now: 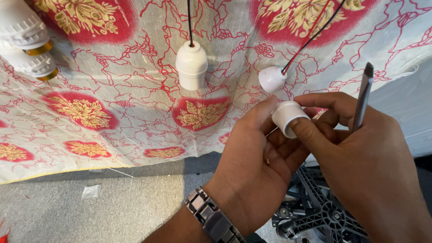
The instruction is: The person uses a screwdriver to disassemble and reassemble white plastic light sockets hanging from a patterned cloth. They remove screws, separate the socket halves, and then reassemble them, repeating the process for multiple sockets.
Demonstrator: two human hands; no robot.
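Note:
My left hand (pixel 252 162), with a metal watch on the wrist, holds a small white plastic lamp-holder ring (pixel 288 116) between thumb and fingers. My right hand (pixel 360 157) touches the same white ring with its thumb and fingers and also grips a grey metal screwdriver (pixel 363 94), whose blade points up. Just above the ring hangs a white holder cap (pixel 272 79) on a red and a black wire (pixel 310 38).
A complete white lamp holder (pixel 191 65) hangs on a black cord over a red, gold and white floral cloth (pixel 112 103). Two white holders with brass rings (pixel 27 40) sit at the top left. A black plastic base (pixel 319 211) lies on the grey floor (pixel 112 207) below my hands.

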